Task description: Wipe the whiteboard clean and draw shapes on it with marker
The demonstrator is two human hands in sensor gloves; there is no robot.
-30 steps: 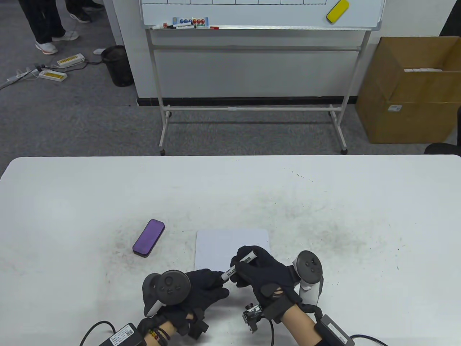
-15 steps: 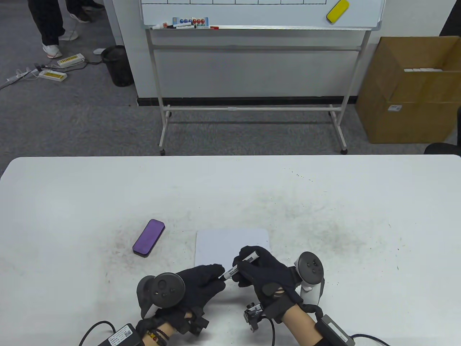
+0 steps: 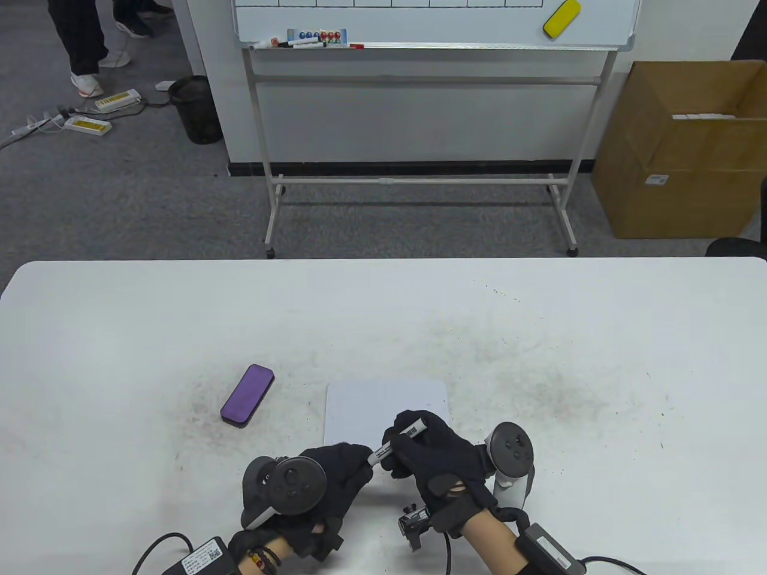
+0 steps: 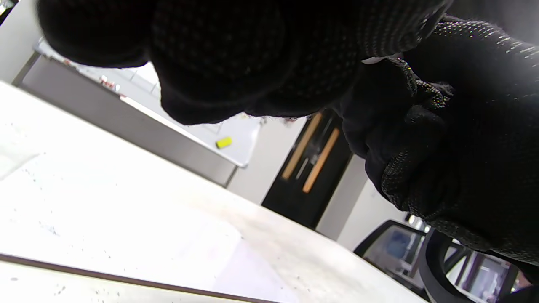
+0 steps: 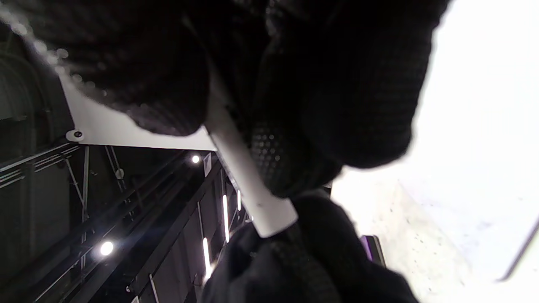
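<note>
Small whiteboard (image 3: 383, 407) flat on the desk (image 3: 539, 335), near its front edge, surface blank where visible. Purple eraser (image 3: 247, 396) lying at about 10 o'clock from the whiteboard, just beside it, not touching.

Right hand (image 3: 440, 458) over the whiteboard's near right corner, fingers (image 3: 407, 428) curled around the marker (image 3: 398, 442); barrel slanting from 1 o'clock down to 7 o'clock, white body with barcode label showing. In the right wrist view, white barrel (image 5: 248, 185) clamped between gloved fingers, its lower end meeting the other glove.

Left hand (image 3: 335, 473) at 8 o'clock from the right, fingers (image 3: 356, 455) pinching the marker's dark lower end, the cap end. Whether cap is on or partly off: cannot tell. Left wrist view mostly filled with black glove, both hands pressed close.

Beyond the desk at 12 o'clock, large standing whiteboard (image 3: 431, 24) with yellow eraser (image 3: 561, 18) stuck on it; cardboard box (image 3: 677, 156) at 2 o'clock on the floor.
</note>
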